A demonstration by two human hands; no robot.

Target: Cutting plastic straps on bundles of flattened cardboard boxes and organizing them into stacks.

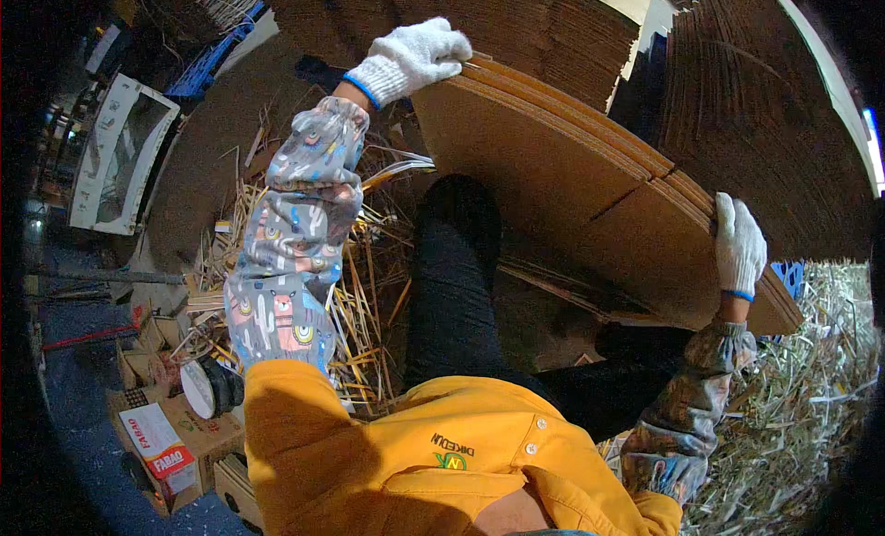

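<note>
A thin stack of brown corrugated cardboard sheets (553,176) stands on edge in front of my legs, tilted down to the right. My left hand (417,58), in a white knit glove with a blue cuff, is closed over its upper left corner. Toward the right end, my right hand (740,246), gloved the same way, grips the top edge with its fingers partly hidden behind the board. A crease line crosses the face of the front sheet. Patterned sleeve covers (293,250) wrap both forearms.
Tall piles of flat cardboard (765,121) rise just beyond the sheets. Cut cardboard strips (364,306) litter the floor by my left leg; a heap of shredded scrap (802,398) lies at the right. A printed carton (175,444) sits lower left, and a white framed panel (124,153) farther off.
</note>
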